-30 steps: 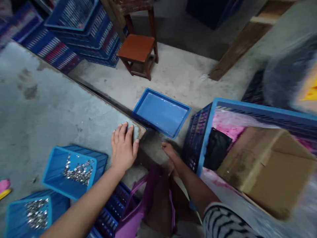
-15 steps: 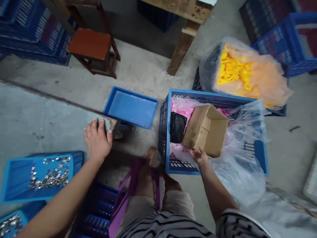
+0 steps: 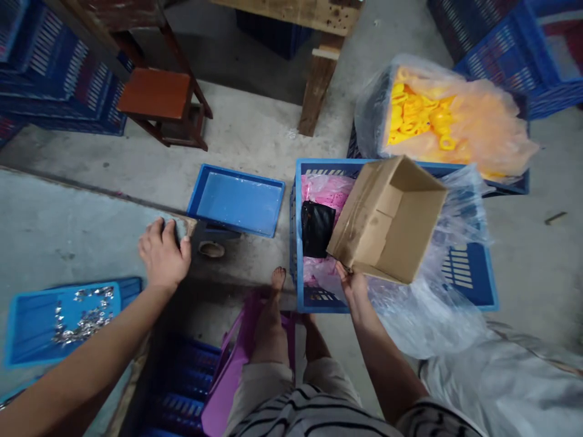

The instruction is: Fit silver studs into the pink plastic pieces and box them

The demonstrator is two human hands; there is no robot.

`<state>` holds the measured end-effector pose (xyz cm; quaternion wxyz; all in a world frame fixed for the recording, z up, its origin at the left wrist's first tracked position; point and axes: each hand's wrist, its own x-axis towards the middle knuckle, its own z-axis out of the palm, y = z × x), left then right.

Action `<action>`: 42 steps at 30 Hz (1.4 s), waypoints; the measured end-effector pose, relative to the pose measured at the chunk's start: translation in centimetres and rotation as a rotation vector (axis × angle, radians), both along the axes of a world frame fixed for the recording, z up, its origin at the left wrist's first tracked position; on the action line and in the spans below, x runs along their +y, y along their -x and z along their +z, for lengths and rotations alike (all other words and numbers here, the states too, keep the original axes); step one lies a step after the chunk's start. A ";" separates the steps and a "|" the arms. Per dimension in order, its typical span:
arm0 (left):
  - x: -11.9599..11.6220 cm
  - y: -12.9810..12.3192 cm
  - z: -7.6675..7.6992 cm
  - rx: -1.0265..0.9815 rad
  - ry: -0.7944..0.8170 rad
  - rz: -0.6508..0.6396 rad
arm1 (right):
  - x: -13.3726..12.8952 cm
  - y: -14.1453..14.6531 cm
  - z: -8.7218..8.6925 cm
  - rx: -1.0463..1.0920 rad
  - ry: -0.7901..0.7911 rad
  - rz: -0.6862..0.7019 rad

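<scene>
My right hand (image 3: 354,284) grips the near lower edge of an open cardboard box (image 3: 364,212), which is tilted above a large blue crate (image 3: 489,279). The box looks bare inside. In that crate, a black pouch (image 3: 317,229) rests on pink pieces (image 3: 330,197) in clear plastic, and more clear plastic (image 3: 419,315) spills over the near side. My left hand (image 3: 164,254) lies with fingers spread on the corner of the grey-blue table (image 3: 91,227), holding nothing. A shallow blue tray (image 3: 239,200) is between the table corner and the crate.
Yellow parts (image 3: 414,112) fill a bagged container behind the crate. A blue bin (image 3: 27,328) with shiny metal pieces (image 3: 86,321) stands on the table. A brown chair (image 3: 157,94), a wooden table leg (image 3: 316,91), stacked blue crates (image 3: 505,54) and a purple stool (image 3: 228,388) are around me.
The cardboard box has risen out of the crate toward the camera and tilted, with my right hand on it. My left hand stays on the table corner. The view has shifted slightly.
</scene>
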<state>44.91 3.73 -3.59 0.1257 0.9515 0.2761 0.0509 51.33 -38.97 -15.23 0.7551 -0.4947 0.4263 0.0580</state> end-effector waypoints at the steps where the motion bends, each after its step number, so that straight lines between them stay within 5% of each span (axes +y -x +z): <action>1: 0.0 0.0 0.0 0.000 0.005 0.001 | 0.9 -0.1 1.0 -0.007 0.013 -0.002; 5: 0.0 -0.1 0.0 0.012 0.025 0.021 | 5.7 -0.7 5.6 -0.067 0.013 0.075; 10: -0.3 -0.3 0.2 0.046 -0.007 0.046 | 11.5 2.1 8.6 -0.315 0.015 0.487; 13: -0.3 -0.4 0.2 0.059 -0.016 0.047 | 12.1 2.5 6.4 -0.323 0.187 0.617; 16: -0.3 -0.3 0.2 0.052 -0.019 0.045 | 11.1 -0.8 2.4 -0.189 0.485 0.517; 22: -0.4 -0.3 0.5 0.093 -0.014 0.033 | 11.7 -7.8 -3.1 -0.072 0.494 0.602; 32: -0.4 -0.5 0.1 0.118 -0.047 0.048 | 10.8 -7.5 -1.6 -0.059 0.463 0.852; 39: -0.6 -0.6 0.5 0.069 -0.019 0.058 | 6.0 -8.7 0.3 -0.061 0.425 0.732; 42: -0.7 -0.7 0.6 0.059 -0.024 0.048 | 6.3 -8.5 0.3 -0.061 0.378 0.711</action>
